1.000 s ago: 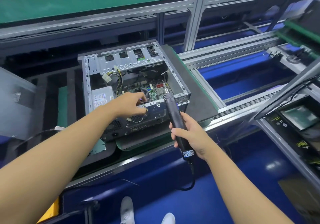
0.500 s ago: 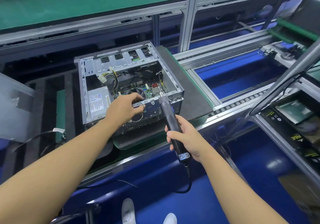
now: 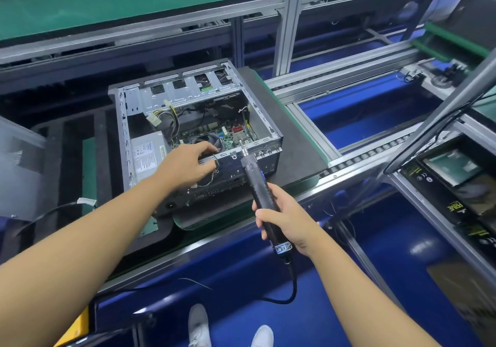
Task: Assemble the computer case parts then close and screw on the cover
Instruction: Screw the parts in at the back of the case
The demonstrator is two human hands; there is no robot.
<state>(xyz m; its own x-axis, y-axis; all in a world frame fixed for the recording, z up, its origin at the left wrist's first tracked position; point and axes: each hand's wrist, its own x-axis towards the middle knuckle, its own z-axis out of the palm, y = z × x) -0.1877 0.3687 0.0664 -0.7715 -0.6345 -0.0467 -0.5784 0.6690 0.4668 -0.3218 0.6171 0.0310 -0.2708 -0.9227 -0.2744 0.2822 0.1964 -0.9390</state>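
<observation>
Computer case (image 3: 261, 117): lies open side up on a black pallet (image 3: 292, 142) on the conveyor line, in front of the person; no cover on it.
Case contents: power supply (image 3: 147, 156) at the left wall; motherboard (image 3: 228, 134) on the floor of the case; cooler fan (image 3: 206, 141) near the middle; yellow and black wire bundle (image 3: 169, 116) hanging from the drive cage at the far end.
Left hand (image 3: 188, 167): rests on the near top rail of the case, fingers curled down over the rail, fingertips by the fan. Thin wires run out from under the palm. Whether the fingers pinch a part cannot be told.
Right hand (image 3: 284, 223): wrapped firmly round the lower barrel of the electric screwdriver (image 3: 257, 185).
Electric screwdriver: black, tilted away from the person; bit tip at the near top rail, just right of the left hand's fingers.
Cord (image 3: 292, 287): leaves the butt of the screwdriver and loops down below the right wrist.
Grey panel (image 3: 18, 169): at the left edge of view, well apart from the case.
Roller rail (image 3: 375, 159): runs right from the pallet.
White shoes (image 3: 198, 325): on the blue floor, bottom centre.
</observation>
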